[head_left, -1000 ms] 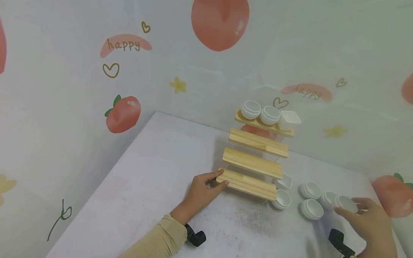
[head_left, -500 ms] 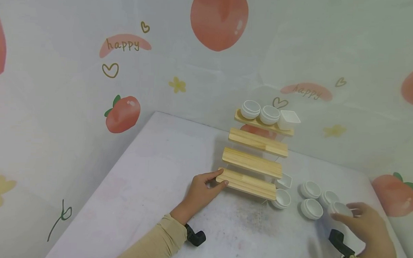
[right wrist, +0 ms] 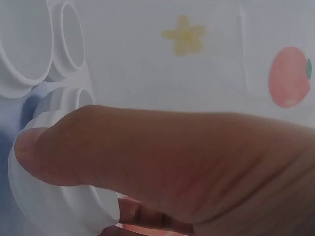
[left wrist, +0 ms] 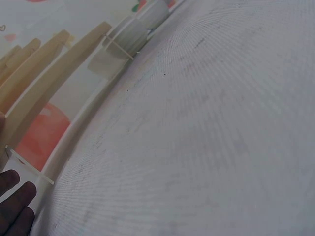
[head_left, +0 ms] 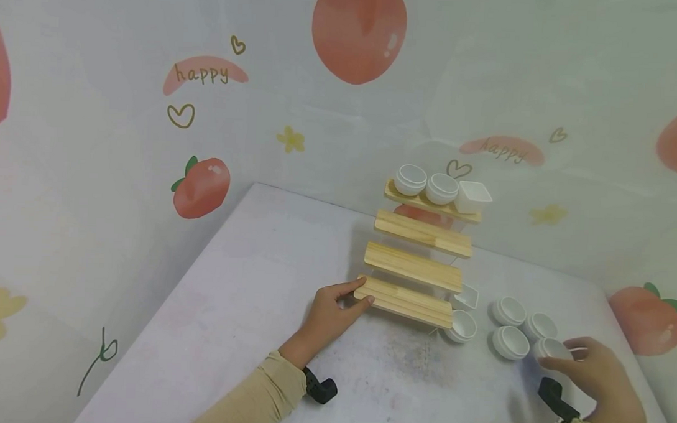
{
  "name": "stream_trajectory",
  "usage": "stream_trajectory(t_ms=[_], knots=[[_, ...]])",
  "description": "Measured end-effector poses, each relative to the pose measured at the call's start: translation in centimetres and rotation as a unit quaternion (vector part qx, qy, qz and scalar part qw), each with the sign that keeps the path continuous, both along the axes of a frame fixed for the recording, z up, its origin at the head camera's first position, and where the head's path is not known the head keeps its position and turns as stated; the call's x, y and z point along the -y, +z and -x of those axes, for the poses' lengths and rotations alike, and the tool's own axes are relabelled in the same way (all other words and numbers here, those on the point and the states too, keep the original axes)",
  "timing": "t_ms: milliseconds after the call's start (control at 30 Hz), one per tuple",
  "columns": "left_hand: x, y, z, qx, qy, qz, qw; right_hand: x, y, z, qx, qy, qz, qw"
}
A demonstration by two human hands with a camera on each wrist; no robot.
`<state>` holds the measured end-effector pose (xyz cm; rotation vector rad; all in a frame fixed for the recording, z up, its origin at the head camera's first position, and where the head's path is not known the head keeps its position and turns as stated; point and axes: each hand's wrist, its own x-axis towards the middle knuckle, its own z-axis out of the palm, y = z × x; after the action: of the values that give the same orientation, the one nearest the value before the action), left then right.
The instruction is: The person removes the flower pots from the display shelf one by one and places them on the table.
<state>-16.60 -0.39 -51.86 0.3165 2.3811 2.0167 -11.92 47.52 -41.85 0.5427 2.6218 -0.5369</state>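
On the right side of the counter [head_left: 449, 402], in the head view, the right hand [head_left: 604, 373] pinches a round white cup [head_left: 554, 350] between thumb and fingers. Compared with one second ago, this cup has come lower and more to the left, just beside three similar cups [head_left: 511, 343]; I judge that it is being set into their group, but is not yet let go. The left hand [head_left: 335, 312] pinches the left end of the lowest board [head_left: 408, 302] of a wooden rack [head_left: 412, 266], as before (probably to steady it).

From the left wrist, some fingertips [left wrist: 25, 191] show below this board.

From the right wrist, the thumb lies across the cup's side; whether its base touches the counter, I cannot tell.
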Motion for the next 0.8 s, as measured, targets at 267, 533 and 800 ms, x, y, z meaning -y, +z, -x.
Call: stream_trajectory(t_ms=[267, 533, 800], knots=[[-0.05, -0.07, 0.03, 0.000, -0.002, -0.002, 1.0000, -0.25, -0.58, 0.20, 0.017, -0.024, 0.007, 0.9995], [-0.06, 0.04, 0.02, 0.000, -0.002, -0.001, 1.0000, -0.04, -0.59, -0.04, 0.025, -0.013, 0.012, 0.9995], [-0.07, 0.17, -0.01, 0.005, 0.000, 0.000, 1.0000, -0.01, -0.75, 0.07, 0.021, 0.001, 0.007, 0.9998]])
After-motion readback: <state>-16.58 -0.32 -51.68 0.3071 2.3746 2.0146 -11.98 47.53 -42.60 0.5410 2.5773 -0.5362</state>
